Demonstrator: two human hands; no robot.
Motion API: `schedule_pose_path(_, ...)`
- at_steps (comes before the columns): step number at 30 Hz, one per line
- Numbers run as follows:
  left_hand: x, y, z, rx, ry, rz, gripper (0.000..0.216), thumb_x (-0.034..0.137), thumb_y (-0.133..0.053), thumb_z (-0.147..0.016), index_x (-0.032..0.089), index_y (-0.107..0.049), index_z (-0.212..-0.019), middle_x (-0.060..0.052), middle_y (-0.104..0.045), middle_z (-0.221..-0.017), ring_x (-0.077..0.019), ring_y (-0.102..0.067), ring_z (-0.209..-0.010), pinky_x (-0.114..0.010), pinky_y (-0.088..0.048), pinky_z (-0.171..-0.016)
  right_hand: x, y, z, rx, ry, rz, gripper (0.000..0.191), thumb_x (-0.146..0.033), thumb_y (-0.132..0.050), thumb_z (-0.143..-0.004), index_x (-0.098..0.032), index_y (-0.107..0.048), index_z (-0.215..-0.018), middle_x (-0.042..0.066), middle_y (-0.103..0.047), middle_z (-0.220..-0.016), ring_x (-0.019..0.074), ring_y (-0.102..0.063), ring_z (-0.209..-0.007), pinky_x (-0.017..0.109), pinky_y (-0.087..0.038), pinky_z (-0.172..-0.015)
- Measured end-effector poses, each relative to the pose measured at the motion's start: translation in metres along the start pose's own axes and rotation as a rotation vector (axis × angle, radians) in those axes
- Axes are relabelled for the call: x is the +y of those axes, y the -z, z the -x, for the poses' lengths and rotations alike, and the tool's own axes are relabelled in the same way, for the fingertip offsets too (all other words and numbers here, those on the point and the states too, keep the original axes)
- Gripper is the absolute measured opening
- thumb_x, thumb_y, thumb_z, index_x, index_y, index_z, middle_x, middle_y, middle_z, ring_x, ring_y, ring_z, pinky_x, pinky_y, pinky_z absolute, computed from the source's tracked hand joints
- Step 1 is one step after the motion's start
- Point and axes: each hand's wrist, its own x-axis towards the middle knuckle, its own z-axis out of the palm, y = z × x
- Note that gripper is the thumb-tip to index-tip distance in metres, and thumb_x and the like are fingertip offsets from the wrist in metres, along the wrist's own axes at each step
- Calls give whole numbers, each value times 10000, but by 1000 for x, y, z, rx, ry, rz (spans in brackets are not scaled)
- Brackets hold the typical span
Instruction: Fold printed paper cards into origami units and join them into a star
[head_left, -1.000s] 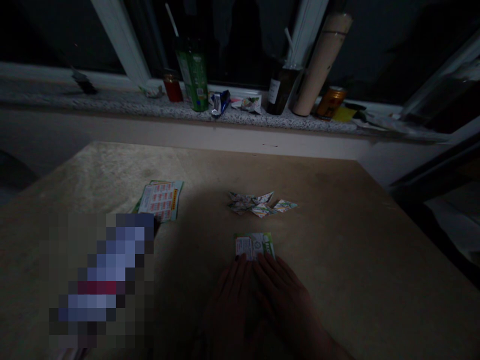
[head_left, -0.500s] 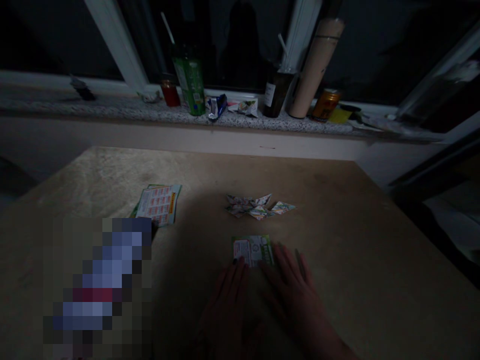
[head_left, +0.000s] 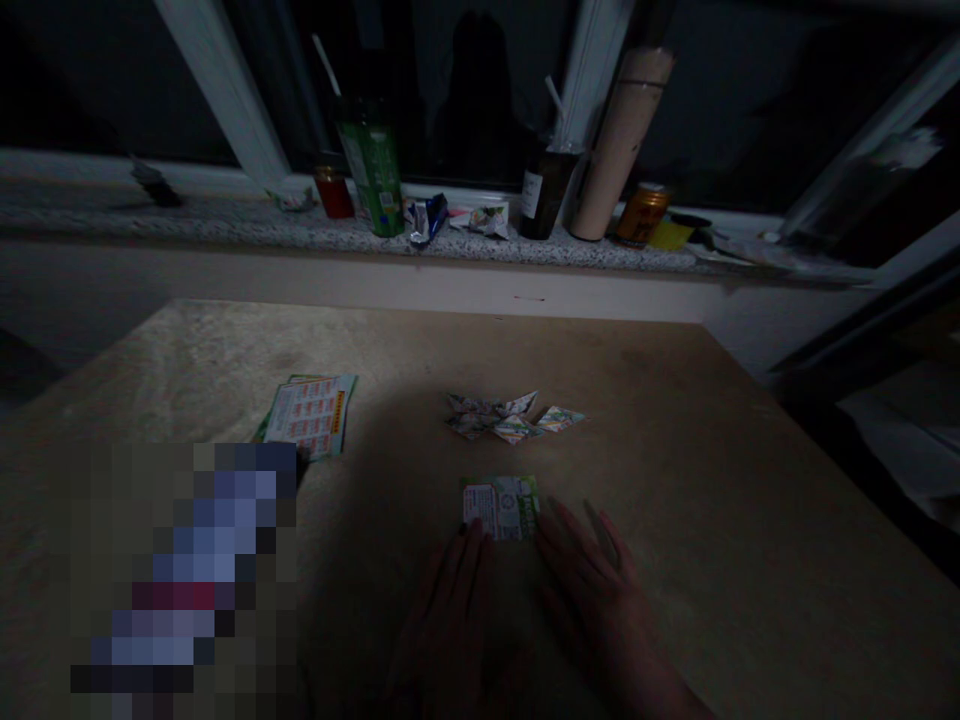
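A small printed paper (head_left: 504,505) is lying flat on the table (head_left: 712,450), just ahead of the person's two hands and between their lines of reach. Its longer side is appearing to run left to right, across the direction in which the fingers are pointing; its near edge is facing the person.

Left hand (head_left: 448,600): the palm is facing down, the fingers are lying straight and nearly together, and the fingertips are overlapping the paper's near left corner. From this hand, the paper is extending forward and to the right.

Right hand (head_left: 596,580): the palm is facing down and the fingers are fanning apart, with no pinch showing. The leading fingertip is reaching the paper's near right corner; whether it is touching or stopping just beside, I am not able to tell in this dim light. From this hand, the paper is lying forward and to the left.

The left hand is therefore being the nearer one, since its fingertips are covering part of the paper.

Beyond the far edge, a cluster of folded paper pieces (head_left: 516,429) is sitting apart from the paper. A stack of cards (head_left: 311,412) is lying well to the left.
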Motion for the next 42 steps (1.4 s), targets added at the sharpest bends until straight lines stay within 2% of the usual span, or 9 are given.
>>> schedule_pose_path(8, 1, 6, -2, -27, -11, -15, 761, 554, -448, -806, 73, -311, -1380, -148, -422, -1386, -270, -368, -1271, -363, -262, -1017, 0, 0, -2, 29, -2, -37, 412, -204, -478, -869, -178, -476, -1281, 48, -459, -1366, 282, -324, -1309, 564, -342, -1019)
schedule_pose_path(13, -3, -6, -1, 101, 10, -39, 767, 581, -420, -778, 95, -345, -1366, -138, -430, -1383, -272, -372, -1258, -383, -229, -1026, 3, -1, -2, 30, 23, -107, 418, -194, -483, -865, -131, -473, -1277, 85, -508, -1321, 278, -385, -1275, 570, -362, -1010)
schedule_pose_path(16, -9, -3, -3, 80, -62, -61, 742, 579, -445, -778, 102, -390, -1342, -141, -429, -1384, -270, -380, -1256, -372, -222, -1035, 2, 0, -2, 44, 51, -107, 398, -191, -499, -862, -131, -493, -1256, 78, -554, -1276, 268, -412, -1258, 570, -304, -1051)
schedule_pose_path(18, -11, 4, -6, -50, -51, -70, 714, 547, -468, -795, 98, -392, -1344, -141, -408, -1398, -266, -373, -1265, -365, -237, -1042, 1, 1, -2, 62, 74, -95, 368, -190, -506, -863, -130, -520, -1226, 73, -577, -1250, 258, -423, -1251, 554, -235, -1091)
schedule_pose_path(20, -12, 11, -9, -71, -41, -79, 696, 554, -456, -808, 90, -420, -1325, -146, -421, -1388, -269, -386, -1257, -368, -243, -1045, -1, 3, -3, 115, 92, -83, 329, -186, -501, -869, -135, -549, -1190, 65, -601, -1221, 244, -448, -1233, 530, -175, -1117)
schedule_pose_path(29, -17, 9, -20, -72, 20, -63, 617, 456, -416, -858, 64, -401, -1334, -157, -440, -1371, -273, -372, -1275, -384, -311, -1031, -16, 3, -3, 256, 213, -127, 255, -228, -405, -939, -184, -605, -1089, 17, -693, -1059, 198, -580, -1091, 465, 22, -1143)
schedule_pose_path(37, -40, 6, -38, -201, -78, 66, 548, 337, -410, -903, 107, -305, -1389, -118, -317, -1451, -237, -309, -1317, -376, -332, -1038, -13, -1, 1, 168, 297, -187, 330, -149, -365, -933, -129, -494, -1235, 66, -651, -1141, 176, -525, -1160, 455, -57, -1143)
schedule_pose_path(40, -48, 12, -51, -280, -158, 138, 570, 367, -430, -907, 114, -287, -1397, -115, -326, -1448, -229, -301, -1320, -373, -325, -1048, -11, 5, -6, 64, 344, -211, 319, -153, -410, -920, -136, -508, -1223, 33, -639, -1167, 151, -513, -1170, 407, -41, -1151)
schedule_pose_path(42, -52, 17, -60, -315, -209, 177, 563, 362, -440, -911, 122, -286, -1397, -105, -329, -1448, -217, -292, -1325, -369, -293, -1069, -8, 10, -11, -9, 366, -231, 337, -182, -446, -910, -147, -497, -1242, 22, -635, -1175, 143, -502, -1181, 387, -109, -1151)
